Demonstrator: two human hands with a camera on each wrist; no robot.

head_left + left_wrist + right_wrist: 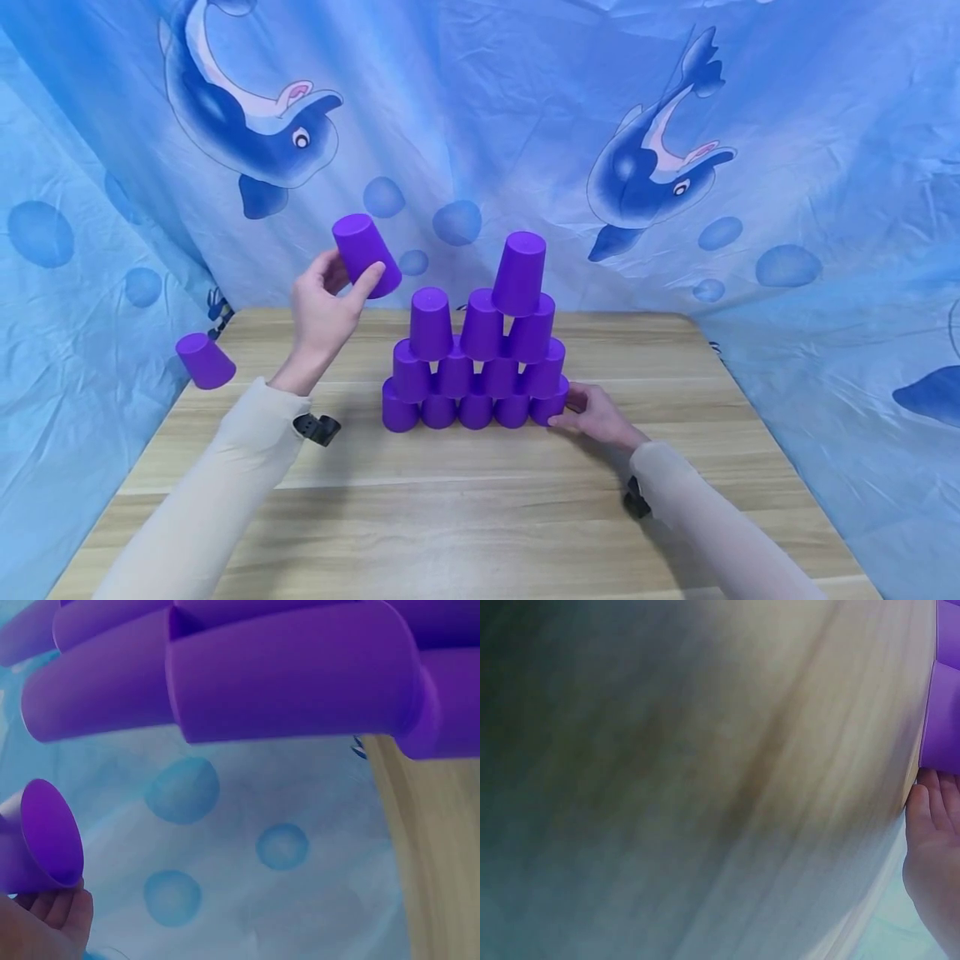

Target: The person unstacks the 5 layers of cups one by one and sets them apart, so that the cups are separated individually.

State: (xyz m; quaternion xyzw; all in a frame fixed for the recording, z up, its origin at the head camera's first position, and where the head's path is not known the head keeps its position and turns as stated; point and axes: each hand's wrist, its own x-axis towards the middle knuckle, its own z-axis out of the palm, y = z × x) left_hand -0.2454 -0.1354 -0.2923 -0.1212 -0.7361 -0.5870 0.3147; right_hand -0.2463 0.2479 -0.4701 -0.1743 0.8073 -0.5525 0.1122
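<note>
A pyramid of upside-down purple cups (475,411) stands mid-table, several along the base and fewer in each row above. One top cup (519,275) straddles the middle and right cups of the three-cup row. My left hand (322,300) grips a purple cup (367,254) in the air left of the pyramid's upper part, mouth downward and tilted. Its opening (54,832) shows in the left wrist view. At the base, my right hand (596,412) touches the rightmost cup (548,408), thumb toward its front. In the right wrist view the fingers (939,806) look extended against it.
Another upside-down purple cup (205,361) stands apart at the left edge of the wooden table (465,508). Blue curtains with dolphins (645,175) hang behind and along both sides.
</note>
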